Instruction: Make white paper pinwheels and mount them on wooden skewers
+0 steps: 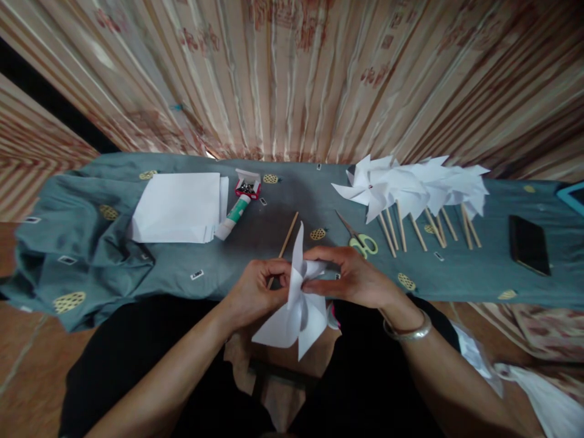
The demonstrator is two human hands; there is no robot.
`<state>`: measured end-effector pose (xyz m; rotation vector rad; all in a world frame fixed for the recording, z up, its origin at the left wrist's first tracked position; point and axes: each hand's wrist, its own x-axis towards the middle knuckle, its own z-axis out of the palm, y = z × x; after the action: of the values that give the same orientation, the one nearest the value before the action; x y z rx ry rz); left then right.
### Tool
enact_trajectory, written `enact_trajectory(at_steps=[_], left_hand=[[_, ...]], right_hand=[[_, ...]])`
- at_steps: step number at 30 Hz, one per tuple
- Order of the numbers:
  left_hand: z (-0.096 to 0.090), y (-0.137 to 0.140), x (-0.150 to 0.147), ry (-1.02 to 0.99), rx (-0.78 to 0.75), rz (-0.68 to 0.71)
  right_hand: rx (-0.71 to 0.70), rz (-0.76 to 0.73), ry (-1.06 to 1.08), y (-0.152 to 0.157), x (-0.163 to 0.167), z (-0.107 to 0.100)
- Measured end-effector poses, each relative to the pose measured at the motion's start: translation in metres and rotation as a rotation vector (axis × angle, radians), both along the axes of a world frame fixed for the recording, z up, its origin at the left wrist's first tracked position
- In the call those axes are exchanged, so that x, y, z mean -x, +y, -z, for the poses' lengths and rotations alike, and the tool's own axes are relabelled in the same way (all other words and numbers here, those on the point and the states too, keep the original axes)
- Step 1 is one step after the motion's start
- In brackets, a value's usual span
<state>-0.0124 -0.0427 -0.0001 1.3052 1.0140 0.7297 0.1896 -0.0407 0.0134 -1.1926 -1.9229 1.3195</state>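
Observation:
A white paper pinwheel (296, 310) is held up between my two hands over the near edge of the table. My left hand (262, 289) closes on its left side, with thumb and fingers near the centre. From the right, my right hand (349, 277) pinches the paper at the middle, its fingertips partly behind a folded blade. A thin wooden stick (288, 240) lies on the cloth just beyond my left hand. Green-handled scissors (360, 240) rest beyond my right hand.
White paper sheets (177, 207) are stacked at the left. Beside them lie a glue stick (233, 216) and a small red box (249, 184) of metal pins. Several paper pinwheels (415, 185) on sticks overlap at the right, near a black phone (529, 244). A patterned curtain (292, 79) hangs behind.

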Motion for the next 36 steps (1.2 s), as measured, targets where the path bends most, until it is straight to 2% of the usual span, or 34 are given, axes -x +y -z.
enact_trajectory(at_steps=[3, 15, 21, 25, 27, 29, 33, 36], left_hand=[[0.001, 0.002, 0.000, -0.004, -0.050, 0.063], [0.006, 0.006, 0.001, -0.003, -0.013, -0.011], [0.000, 0.007, 0.001, 0.013, -0.010, -0.006], [0.002, 0.009, 0.004, 0.036, -0.030, 0.018], [0.007, 0.012, 0.009, 0.074, -0.040, 0.012], [0.013, 0.019, 0.013, 0.164, -0.096, -0.034], [0.030, 0.041, 0.009, 0.400, -0.409, -0.102], [0.041, 0.058, -0.006, 0.597, -0.578, -0.100]], right_hand=[[0.082, 0.046, 0.046, -0.002, 0.001, 0.000], [0.225, 0.065, 0.182, -0.002, 0.004, 0.001], [0.271, 0.041, 0.242, -0.002, 0.005, 0.004], [0.244, 0.024, 0.208, -0.007, 0.006, 0.005], [0.174, 0.010, 0.137, -0.011, 0.006, 0.006], [0.021, -0.017, 0.033, -0.016, 0.005, 0.008], [-0.412, -0.043, -0.106, -0.024, 0.004, 0.012], [-0.587, -0.046, -0.140, -0.025, 0.004, 0.015]])
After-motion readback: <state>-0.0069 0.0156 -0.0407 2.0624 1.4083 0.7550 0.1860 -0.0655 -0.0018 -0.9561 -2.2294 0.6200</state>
